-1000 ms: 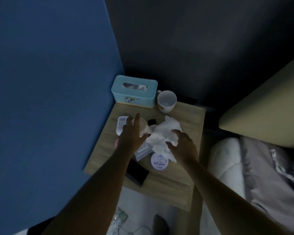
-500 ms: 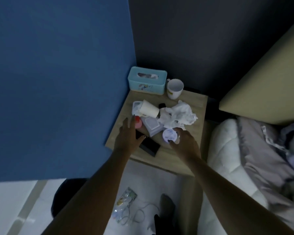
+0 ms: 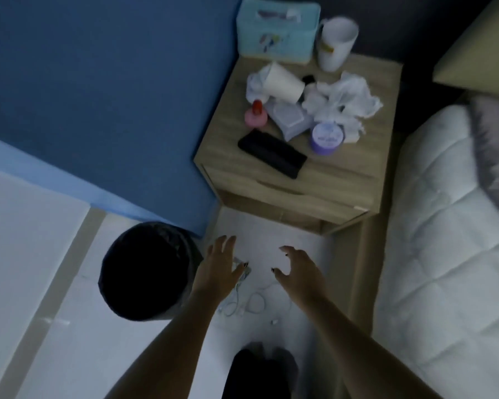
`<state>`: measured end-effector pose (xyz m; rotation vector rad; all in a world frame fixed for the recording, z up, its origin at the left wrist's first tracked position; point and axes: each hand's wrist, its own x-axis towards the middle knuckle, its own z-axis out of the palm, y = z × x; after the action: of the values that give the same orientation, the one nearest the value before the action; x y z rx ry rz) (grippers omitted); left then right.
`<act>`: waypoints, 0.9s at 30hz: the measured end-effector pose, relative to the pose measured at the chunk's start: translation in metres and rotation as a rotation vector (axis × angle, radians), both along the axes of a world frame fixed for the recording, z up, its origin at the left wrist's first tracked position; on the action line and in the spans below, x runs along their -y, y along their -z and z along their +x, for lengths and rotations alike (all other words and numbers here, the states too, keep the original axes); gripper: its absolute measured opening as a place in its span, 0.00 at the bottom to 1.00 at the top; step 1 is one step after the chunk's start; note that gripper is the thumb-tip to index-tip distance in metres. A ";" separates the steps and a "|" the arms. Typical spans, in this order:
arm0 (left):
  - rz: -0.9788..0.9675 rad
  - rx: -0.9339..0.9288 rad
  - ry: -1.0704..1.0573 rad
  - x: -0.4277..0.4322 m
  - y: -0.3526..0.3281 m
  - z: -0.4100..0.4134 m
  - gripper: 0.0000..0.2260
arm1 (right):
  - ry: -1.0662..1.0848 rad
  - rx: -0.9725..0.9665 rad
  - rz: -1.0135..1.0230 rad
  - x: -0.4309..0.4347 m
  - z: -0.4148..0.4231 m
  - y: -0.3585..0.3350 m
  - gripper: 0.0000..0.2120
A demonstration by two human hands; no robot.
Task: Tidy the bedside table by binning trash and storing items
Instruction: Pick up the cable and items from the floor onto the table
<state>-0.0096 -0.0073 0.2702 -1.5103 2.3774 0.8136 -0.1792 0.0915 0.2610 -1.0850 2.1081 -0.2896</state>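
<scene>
The wooden bedside table (image 3: pixel 355 156) carries a tipped white paper cup (image 3: pixel 283 83), crumpled white tissues (image 3: pixel 343 99), a round purple jar (image 3: pixel 327 138), a black phone (image 3: pixel 271 154), a small pink and red bottle (image 3: pixel 255 113) and a pale packet (image 3: pixel 290 118). My left hand (image 3: pixel 218 269) and my right hand (image 3: pixel 296 270) hover low over the floor in front of the table, fingers spread, holding nothing. A shiny wrapper (image 3: pixel 244 273) lies partly under my left hand, next to a white cable (image 3: pixel 251 302). A black bin (image 3: pixel 149 269) stands left of my left hand.
A teal tissue box (image 3: pixel 277 30) and a white mug (image 3: pixel 336 43) stand at the table's back edge. A blue wall (image 3: pixel 98 82) runs along the left. The bed with a white quilt (image 3: pixel 450 240) lies to the right. My dark foot (image 3: pixel 260 370) is below.
Both hands have left the tabletop and dropped toward the floor in front of the table. My view has tilted down, bringing the bin and the floor litter into sight.
</scene>
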 end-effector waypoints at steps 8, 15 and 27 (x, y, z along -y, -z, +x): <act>0.045 0.017 -0.064 -0.045 0.188 0.022 0.29 | -0.118 0.031 0.155 -0.062 0.031 0.196 0.36; 0.065 0.083 -0.101 -0.050 0.335 0.028 0.34 | -0.314 -0.124 0.116 -0.074 0.042 0.339 0.42; 0.085 0.115 -0.419 -0.026 0.416 0.029 0.42 | -0.258 -0.066 0.021 -0.069 0.054 0.410 0.10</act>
<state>0.0196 0.0188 -0.1458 -1.9919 1.9444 0.8681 -0.1248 0.1607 -0.1494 -1.3531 1.9951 -0.1080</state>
